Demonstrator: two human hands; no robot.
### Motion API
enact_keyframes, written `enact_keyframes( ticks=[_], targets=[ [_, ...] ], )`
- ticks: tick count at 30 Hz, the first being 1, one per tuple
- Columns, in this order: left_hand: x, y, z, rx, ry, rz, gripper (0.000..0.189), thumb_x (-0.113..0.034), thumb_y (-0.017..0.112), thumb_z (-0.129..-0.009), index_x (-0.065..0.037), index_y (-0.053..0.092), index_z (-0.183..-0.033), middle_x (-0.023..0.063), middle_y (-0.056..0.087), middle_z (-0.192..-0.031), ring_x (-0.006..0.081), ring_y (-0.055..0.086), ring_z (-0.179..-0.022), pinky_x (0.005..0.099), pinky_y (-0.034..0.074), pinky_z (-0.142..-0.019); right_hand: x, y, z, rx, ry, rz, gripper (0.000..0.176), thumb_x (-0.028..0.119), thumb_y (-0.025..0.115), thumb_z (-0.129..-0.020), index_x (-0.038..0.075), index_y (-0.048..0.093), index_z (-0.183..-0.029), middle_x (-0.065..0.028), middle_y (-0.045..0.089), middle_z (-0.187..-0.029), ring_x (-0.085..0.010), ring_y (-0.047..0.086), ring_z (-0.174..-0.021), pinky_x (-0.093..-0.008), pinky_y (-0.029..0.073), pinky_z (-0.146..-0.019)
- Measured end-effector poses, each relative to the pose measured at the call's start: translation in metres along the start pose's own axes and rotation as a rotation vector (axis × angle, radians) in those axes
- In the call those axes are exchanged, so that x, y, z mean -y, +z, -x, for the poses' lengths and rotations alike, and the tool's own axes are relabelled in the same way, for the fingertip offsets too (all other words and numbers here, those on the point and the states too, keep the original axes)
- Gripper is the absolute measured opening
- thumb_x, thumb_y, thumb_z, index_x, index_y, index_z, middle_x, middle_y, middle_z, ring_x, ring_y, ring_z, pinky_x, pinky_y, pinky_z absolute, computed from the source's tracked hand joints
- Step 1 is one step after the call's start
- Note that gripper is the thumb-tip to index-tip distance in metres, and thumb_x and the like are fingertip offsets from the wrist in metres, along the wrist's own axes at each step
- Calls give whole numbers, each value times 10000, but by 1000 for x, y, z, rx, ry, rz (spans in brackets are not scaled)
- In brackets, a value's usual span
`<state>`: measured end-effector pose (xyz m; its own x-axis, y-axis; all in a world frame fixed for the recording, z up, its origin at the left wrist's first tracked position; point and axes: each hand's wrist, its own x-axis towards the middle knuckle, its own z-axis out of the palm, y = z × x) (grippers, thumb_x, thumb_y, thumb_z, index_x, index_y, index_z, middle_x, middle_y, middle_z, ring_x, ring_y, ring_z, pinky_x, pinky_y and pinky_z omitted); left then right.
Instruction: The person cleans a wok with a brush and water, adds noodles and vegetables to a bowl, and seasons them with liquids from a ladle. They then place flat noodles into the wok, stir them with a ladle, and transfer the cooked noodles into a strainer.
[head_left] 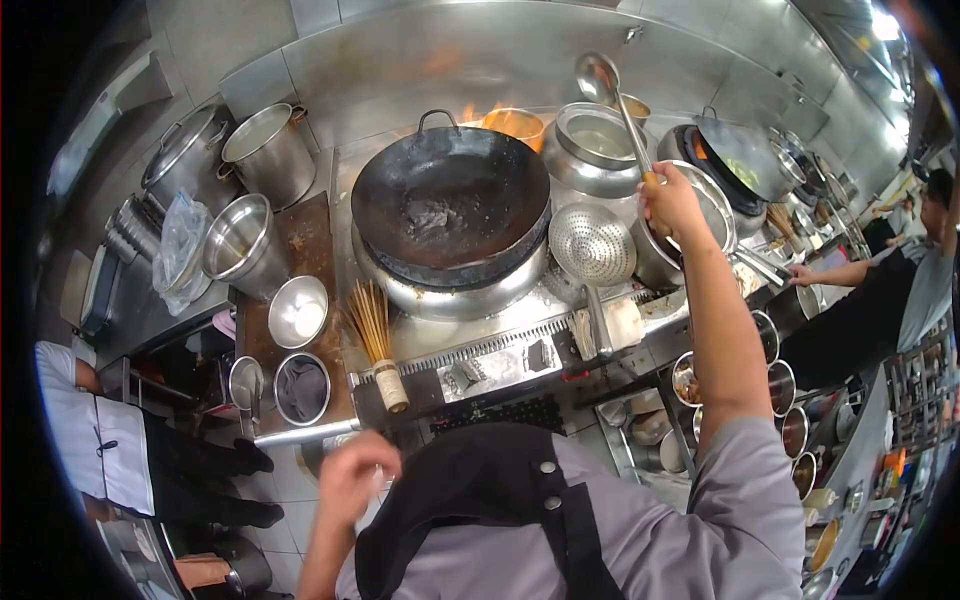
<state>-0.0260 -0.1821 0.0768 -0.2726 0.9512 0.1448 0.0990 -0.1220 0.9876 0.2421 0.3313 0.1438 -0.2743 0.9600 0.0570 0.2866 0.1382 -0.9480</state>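
My right hand (672, 205) is closed round the wooden end of a long metal ladle (636, 130). The ladle's bowl is raised over the back of the stove, near a round pot of liquid (598, 135). To the left, a large black wok (450, 195) rests on its burner ring, with flames behind it and a little shine of moisture inside. My left hand (358, 478) hovers low before my apron, fingers loosely curled and slightly blurred, thumb apart, with nothing visible in it. A perforated strainer (593, 245) lies between the wok and the right-hand pot.
A bamboo wok brush (374, 345) leans at the stove's front left. Metal bowls (298, 312) and tall pots (265, 155) stand on the left. A folded cloth (610, 328) lies at the front edge. One co-worker (860, 300) works at another wok on the right; another person (120, 440) stands left.
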Motion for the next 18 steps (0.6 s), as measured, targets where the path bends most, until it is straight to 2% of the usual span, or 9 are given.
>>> enact_keyframes(
  ticks=[1, 2, 4, 5, 7, 10, 14, 16, 18],
  targets=[
    [-52, 14, -16, 205, 329, -63, 185, -173, 629, -940, -2, 660, -1002, 102, 640, -800, 228, 629, -746, 323, 483, -649, -16, -5, -35, -10, 3, 13, 454, 32, 627, -837, -21, 501, -1270, -81, 575, -674, -164, 535, -479, -318, 423, -428],
    [-100, 26, -37, 545, 455, 55, 167, -186, 667, -887, -24, 677, -929, 78, 597, -725, 260, 603, -659, 365, 489, -620, -35, -9, -68, -16, 6, 25, 396, 13, 610, -827, -32, 527, -1212, -95, 569, -644, -179, 526, -450, -333, 404, -403],
    [-112, 35, -7, 934, -33, -184, 186, -230, 711, -844, -46, 682, -837, 40, 580, -696, 244, 595, -619, 379, 483, -563, -59, -12, -116, -28, 62, 121, 320, -3, 595, -817, -48, 547, -1130, -105, 560, -619, -195, 513, -420, -348, 378, -380],
    [-137, 50, -28, 919, -34, -187, 186, -230, 711, -844, -46, 682, -837, 40, 580, -696, 244, 595, -619, 379, 483, -563, -64, -14, -135, -52, 120, 218, 247, -19, 580, -806, -63, 567, -1048, -116, 551, -595, -210, 499, -390, -362, 353, -356],
    [-191, 85, -95, 1039, 504, -326, 422, -381, 765, -697, -73, 679, -973, 57, 601, -898, 303, 549, -768, 418, 457, -654, -68, -14, -158, -56, 128, 247, 164, -25, 568, -802, -59, 560, -962, -120, 547, -585, -216, 484, -372, -369, 335, -343],
    [-198, 113, -115, 833, 635, -555, 458, -345, 773, -675, -18, 667, -978, 92, 588, -855, 269, 522, -683, 420, 433, -593, -86, -25, -193, 0, 207, 216, 41, -22, 568, -823, -14, 529, -816, -95, 521, -567, -206, 487, -383, -360, 361, -350],
    [-206, 119, -120, 777, 537, -769, 410, -330, 764, -816, 6, 649, -1020, 114, 609, -842, 297, 561, -674, 394, 478, -598, -101, -37, -228, 103, 476, -321, 157, 21, 585, -882, 64, 480, -774, -35, 506, -581, -157, 543, -458, -260, 464, -413],
    [-195, 99, -105, 737, 205, -958, 177, -217, 732, -835, -53, 673, -800, 44, 572, -697, 251, 601, -633, 388, 478, -554, -102, -47, -248, 195, 657, -1023, 154, 26, 565, -888, 51, 454, -784, -41, 529, -614, -145, 551, -478, -232, 482, -424],
    [-173, 77, -77, 728, 15, -1032, 184, -231, 734, -852, -57, 681, -826, 49, 603, -735, 243, 617, -666, 360, 489, -589, -89, -51, -238, 183, 660, -1132, 125, 27, 531, -900, 30, 449, -805, -43, 532, -634, -147, 566, -505, -225, 487, -425]
  ],
)
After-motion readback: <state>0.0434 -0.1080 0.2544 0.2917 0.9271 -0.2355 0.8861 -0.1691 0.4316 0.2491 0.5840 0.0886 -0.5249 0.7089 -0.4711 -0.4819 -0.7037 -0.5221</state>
